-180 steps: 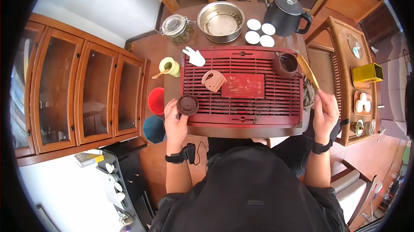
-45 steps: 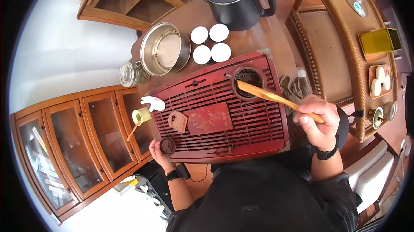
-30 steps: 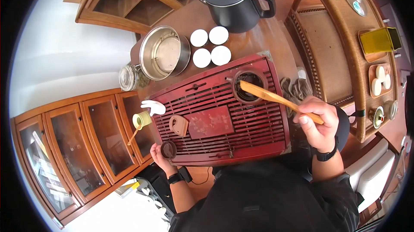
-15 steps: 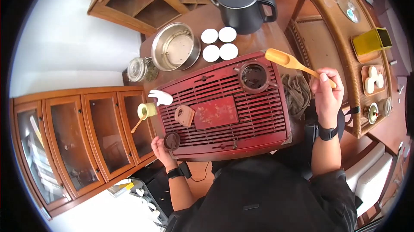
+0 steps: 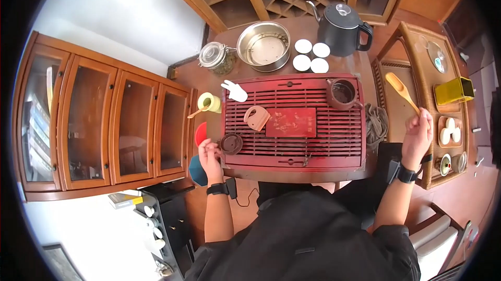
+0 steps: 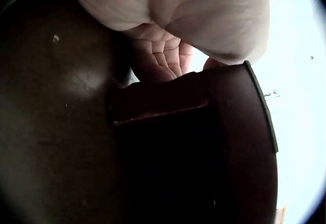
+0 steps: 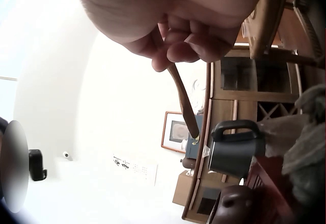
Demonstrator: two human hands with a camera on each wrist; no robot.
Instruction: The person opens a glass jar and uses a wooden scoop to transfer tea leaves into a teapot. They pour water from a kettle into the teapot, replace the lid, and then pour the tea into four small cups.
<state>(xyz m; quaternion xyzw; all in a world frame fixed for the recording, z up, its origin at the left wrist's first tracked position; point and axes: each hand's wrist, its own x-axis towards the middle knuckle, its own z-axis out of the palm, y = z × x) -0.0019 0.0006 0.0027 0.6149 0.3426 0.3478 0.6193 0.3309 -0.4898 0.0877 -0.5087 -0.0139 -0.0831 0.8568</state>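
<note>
Lid [image 5: 231, 144] off, leaves [image 5: 343, 91] in pot

Left hand [image 5: 210, 160] pinches the lid by the tray's [image 5: 292, 163] near left corner. At far right on the tray, the teapot [image 5: 340, 105] is uncovered; filling looks at least partly done, covering not. Right hand [image 5: 416, 137] grips a wooden scoop [image 5: 400, 88], apparently bare.

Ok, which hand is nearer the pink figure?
The left hand, just left of the pink figure and closer to you; the right hand is well right, beyond the tray.
</note>
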